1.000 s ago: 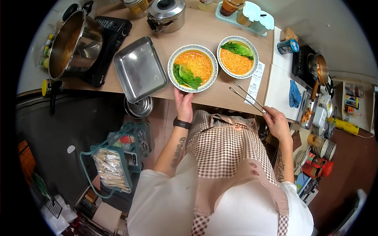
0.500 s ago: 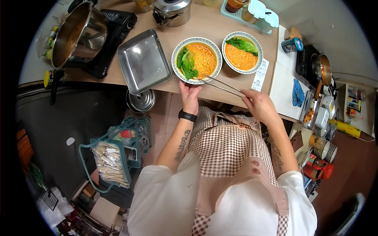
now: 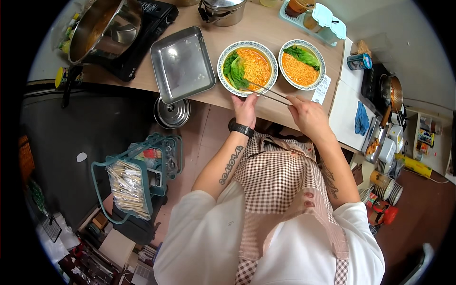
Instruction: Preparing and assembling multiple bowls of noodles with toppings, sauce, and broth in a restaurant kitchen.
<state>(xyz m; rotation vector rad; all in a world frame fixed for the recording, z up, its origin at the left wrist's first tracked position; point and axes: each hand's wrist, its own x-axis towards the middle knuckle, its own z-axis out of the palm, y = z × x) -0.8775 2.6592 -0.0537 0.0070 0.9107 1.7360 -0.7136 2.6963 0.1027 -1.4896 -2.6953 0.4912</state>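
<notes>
A patterned white bowl [image 3: 222, 71] of orange noodles in broth stands on the wooden table. Green leafy vegetables [image 3: 234, 70] lie along its left side. At its near rim, my left hand [image 3: 245, 110] holds the bowl, with some fingers hidden by the rim. My right hand [image 3: 308, 115] is closed around a pair of thin metal chopsticks [image 3: 274, 96]. Their tips reach into the bowl at the lower edge of the greens. A second bowl [image 3: 323, 72] of noodles and greens sits just to the right, untouched.
Left of the bowls lies a metal tray [image 3: 183, 66]. A big pot [image 3: 102, 33] stands by a black portable stove [image 3: 130, 59]. A lidded pot [image 3: 228, 12] and light-blue condiment boxes [image 3: 320, 19] are at the back. A paper receipt [image 3: 321, 90] lies beside the right bowl.
The chopstick tips have shifted from the noodles' near edge to the lower end of the greens. My view has shifted slightly. My left hand stays at the bowl's rim.
</notes>
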